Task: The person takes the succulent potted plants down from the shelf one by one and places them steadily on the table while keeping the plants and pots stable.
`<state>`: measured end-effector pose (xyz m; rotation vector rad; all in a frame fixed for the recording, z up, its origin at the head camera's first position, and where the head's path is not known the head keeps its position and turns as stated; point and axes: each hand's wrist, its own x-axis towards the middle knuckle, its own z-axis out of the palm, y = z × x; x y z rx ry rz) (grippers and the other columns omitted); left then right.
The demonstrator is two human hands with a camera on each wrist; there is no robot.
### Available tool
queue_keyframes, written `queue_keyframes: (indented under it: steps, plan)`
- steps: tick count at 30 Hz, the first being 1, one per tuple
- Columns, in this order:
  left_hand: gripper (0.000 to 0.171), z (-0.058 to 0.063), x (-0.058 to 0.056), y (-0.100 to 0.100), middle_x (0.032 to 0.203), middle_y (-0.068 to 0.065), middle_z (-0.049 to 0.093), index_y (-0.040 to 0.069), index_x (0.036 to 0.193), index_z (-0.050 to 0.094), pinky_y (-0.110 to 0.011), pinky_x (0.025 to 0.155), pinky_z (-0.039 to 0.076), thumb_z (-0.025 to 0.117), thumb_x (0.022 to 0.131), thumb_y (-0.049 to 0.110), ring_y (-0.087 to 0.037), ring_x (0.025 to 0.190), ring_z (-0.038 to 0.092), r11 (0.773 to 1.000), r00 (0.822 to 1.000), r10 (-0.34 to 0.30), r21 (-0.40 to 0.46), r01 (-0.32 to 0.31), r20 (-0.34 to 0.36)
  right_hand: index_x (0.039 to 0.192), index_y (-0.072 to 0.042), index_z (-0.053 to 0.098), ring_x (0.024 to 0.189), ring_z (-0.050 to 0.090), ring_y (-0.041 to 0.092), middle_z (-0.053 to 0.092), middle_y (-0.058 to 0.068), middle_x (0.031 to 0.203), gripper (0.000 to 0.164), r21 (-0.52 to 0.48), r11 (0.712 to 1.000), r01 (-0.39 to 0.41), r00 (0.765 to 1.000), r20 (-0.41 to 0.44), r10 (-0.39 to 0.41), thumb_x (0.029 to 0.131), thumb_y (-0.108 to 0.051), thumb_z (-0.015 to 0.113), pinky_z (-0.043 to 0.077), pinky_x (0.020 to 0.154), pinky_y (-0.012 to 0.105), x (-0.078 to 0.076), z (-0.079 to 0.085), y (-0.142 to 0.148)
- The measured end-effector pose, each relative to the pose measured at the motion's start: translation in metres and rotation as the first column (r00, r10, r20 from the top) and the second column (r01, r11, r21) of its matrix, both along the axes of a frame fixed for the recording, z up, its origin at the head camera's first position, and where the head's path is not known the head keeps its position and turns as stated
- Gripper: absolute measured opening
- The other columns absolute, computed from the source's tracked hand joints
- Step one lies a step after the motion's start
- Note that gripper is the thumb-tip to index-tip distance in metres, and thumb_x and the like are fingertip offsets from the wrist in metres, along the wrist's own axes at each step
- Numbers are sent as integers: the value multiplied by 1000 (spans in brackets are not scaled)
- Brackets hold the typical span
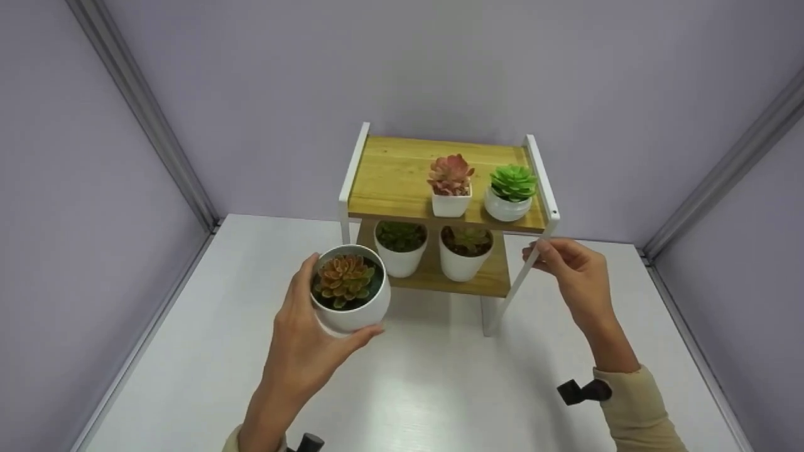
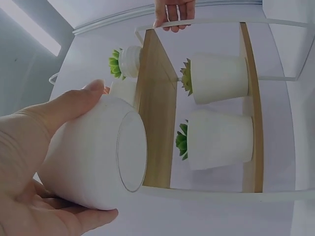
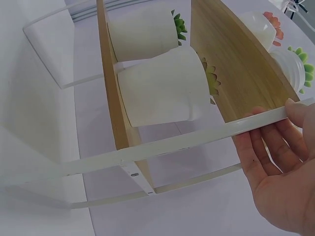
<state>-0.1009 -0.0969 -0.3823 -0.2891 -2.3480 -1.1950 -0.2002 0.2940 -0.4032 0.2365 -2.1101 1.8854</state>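
My left hand (image 1: 301,342) grips a round white pot with an orange-green succulent (image 1: 345,282), raised in front of the shelf's left side. In the left wrist view the white pot (image 2: 93,152) shows its base, thumb on one side and fingers on the other. My right hand (image 1: 578,276) pinches the white front upright (image 1: 524,270) at the right of a two-tier wooden shelf (image 1: 396,169). The right wrist view has the thumb and fingers of that hand (image 3: 280,167) about the white bar (image 3: 197,137), just by the upper board.
On the upper board stand a pink succulent in a square pot (image 1: 451,204) and a green succulent in a round pot (image 1: 509,207). Two white potted succulents, a left one (image 1: 402,260) and a right one (image 1: 463,263), occupy the lower board. Pale walls enclose the white table (image 1: 188,351).
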Motion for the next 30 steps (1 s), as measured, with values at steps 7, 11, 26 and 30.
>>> queue_keyframes:
  steps: [7,11,26,30]
  plan:
    - [123,-17,-1,-8,149,-22,54,-1,158,33,-58,101,58,104,64,32,-40,132,62,1000,1000,15,-11,-15,22,114,12,72,98,79,16,81,3,98,27,-19,1000,-2,1000,-7,2,104,-13,67,62,93,31,0,-3,1]
    - [123,-24,-3,-13,151,-22,53,0,159,32,-59,101,57,103,65,34,-41,133,61,1000,998,25,-12,-25,56,114,12,72,98,79,16,81,3,98,27,-22,1000,-4,1000,-12,4,104,-13,67,62,93,31,0,-4,1]
    - [126,-51,-2,-25,153,-22,52,1,160,31,-58,105,55,104,62,32,-43,137,59,998,996,59,-26,-57,64,115,10,72,99,79,16,81,3,98,28,-8,1000,2,1000,-9,-2,104,-15,68,62,94,31,1,-5,1]
    - [125,-58,-6,-29,153,-23,52,0,159,32,-59,105,55,105,62,31,-44,136,59,998,997,64,-31,-63,47,115,10,72,99,79,16,81,3,98,28,-9,1000,3,1000,-10,-3,103,-15,68,62,94,32,0,-5,1]
